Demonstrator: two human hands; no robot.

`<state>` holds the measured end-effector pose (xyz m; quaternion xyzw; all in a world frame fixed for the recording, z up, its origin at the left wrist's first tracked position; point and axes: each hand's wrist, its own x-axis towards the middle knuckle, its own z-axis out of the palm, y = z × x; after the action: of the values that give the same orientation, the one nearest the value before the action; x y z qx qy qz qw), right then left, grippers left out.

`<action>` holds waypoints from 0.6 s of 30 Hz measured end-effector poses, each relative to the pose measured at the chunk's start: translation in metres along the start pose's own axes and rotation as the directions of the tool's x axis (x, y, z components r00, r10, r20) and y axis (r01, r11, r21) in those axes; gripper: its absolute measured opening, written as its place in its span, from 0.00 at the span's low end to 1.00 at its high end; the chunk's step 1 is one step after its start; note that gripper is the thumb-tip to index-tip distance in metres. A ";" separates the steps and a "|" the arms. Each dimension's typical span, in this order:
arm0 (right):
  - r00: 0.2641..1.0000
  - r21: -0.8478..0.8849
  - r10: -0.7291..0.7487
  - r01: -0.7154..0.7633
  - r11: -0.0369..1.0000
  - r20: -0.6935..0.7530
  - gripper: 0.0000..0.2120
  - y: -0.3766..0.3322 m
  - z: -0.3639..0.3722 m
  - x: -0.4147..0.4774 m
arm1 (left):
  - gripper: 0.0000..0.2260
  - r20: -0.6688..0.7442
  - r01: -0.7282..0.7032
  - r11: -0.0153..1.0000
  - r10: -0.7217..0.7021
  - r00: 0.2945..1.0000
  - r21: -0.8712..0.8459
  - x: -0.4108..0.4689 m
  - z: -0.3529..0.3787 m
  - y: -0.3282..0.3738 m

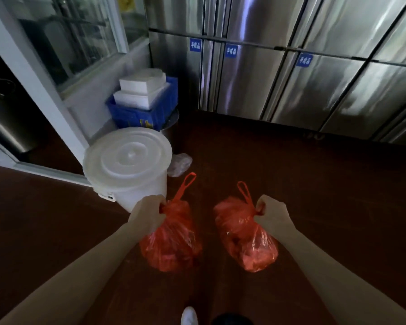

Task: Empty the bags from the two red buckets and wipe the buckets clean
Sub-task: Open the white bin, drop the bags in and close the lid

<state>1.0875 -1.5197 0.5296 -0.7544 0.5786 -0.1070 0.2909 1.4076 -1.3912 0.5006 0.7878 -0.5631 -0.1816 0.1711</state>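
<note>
Two full red plastic bags hang in front of me above a dark brown floor. My left hand grips the tied neck of the left red bag, whose loop handle sticks up. My right hand grips the neck of the right red bag in the same way. Both bags bulge with contents I cannot make out. No red bucket is in view.
A white lidded bucket stands just left of the left bag. Behind it sit a blue crate with white foam boxes and a clear bag on the floor. Steel fridge doors span the back. A glass partition is at left.
</note>
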 end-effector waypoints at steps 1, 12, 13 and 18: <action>1.000 0.006 0.010 -0.010 1.000 0.001 0.11 -0.004 0.002 0.021 | 0.06 0.000 0.011 1.000 -0.011 1.000 -0.009 0.021 -0.001 -0.002; 0.994 0.040 0.085 -0.089 0.995 0.075 0.10 -0.026 0.055 0.272 | 0.10 0.022 0.081 0.997 -0.081 0.996 0.009 0.247 0.037 -0.035; 0.990 0.047 0.105 -0.110 0.993 0.089 0.10 -0.023 0.066 0.296 | 0.11 0.025 0.107 0.994 -0.108 0.994 0.013 0.269 0.046 -0.040; 0.966 0.024 0.186 -0.194 0.981 0.179 0.09 -0.006 0.129 0.403 | 0.14 0.143 0.148 0.989 -0.150 0.978 0.027 0.368 0.098 -0.062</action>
<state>1.2809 -1.8545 0.3581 -0.6959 0.6181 -0.0236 0.3650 1.5222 -1.7279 0.3507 0.8140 -0.5148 -0.2460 0.1091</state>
